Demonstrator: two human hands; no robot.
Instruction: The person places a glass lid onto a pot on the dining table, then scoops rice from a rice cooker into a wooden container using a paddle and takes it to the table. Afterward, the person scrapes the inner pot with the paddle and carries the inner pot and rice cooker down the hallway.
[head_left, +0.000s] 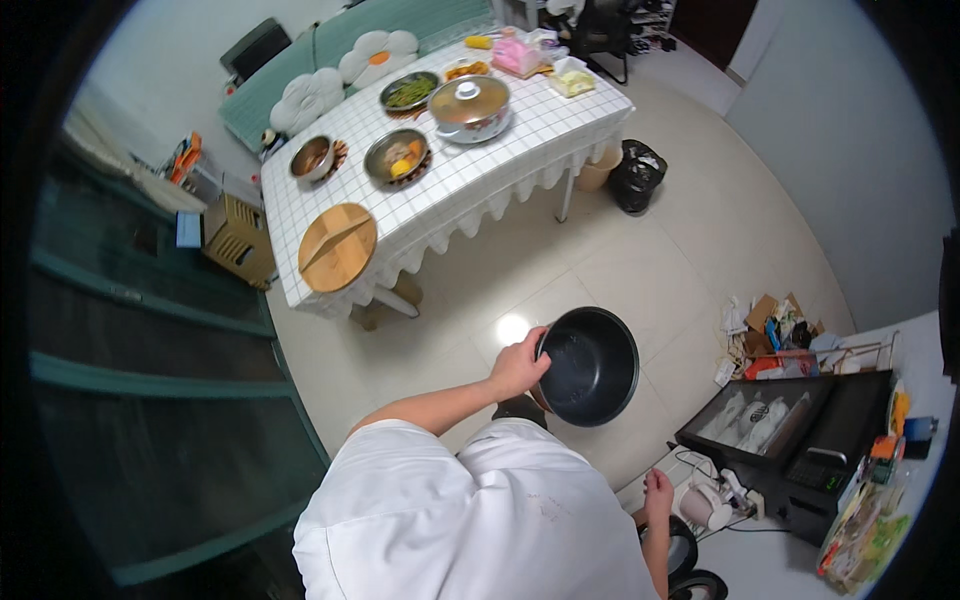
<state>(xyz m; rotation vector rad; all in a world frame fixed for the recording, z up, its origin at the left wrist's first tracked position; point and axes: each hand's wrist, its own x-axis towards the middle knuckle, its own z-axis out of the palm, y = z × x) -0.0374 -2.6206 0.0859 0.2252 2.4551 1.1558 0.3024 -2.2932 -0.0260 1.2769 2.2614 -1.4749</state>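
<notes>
My left hand (519, 365) grips the rim of a deep, dark-lined pot (589, 375), like a rice cooker's inner pot. The pot is held over the tiled floor in front of my body, its mouth facing up and its inside bare. Down at my right side, my right hand (658, 491) hangs with its fingers curled beside the white counter. Whether anything is in that hand cannot be made out. Closest to it are a pale electric kettle (705, 504) and a dark round vessel (677, 551) partly hidden by my forearm.
A table with a checked cloth (480, 169) bears a lidded pot (470, 112), several dishes and a round wooden lid (337, 247). A black rubbish bag (637, 176) stands near its far leg. To the right is a black microwave oven (795, 427); green-framed glass doors (165, 386) line the left.
</notes>
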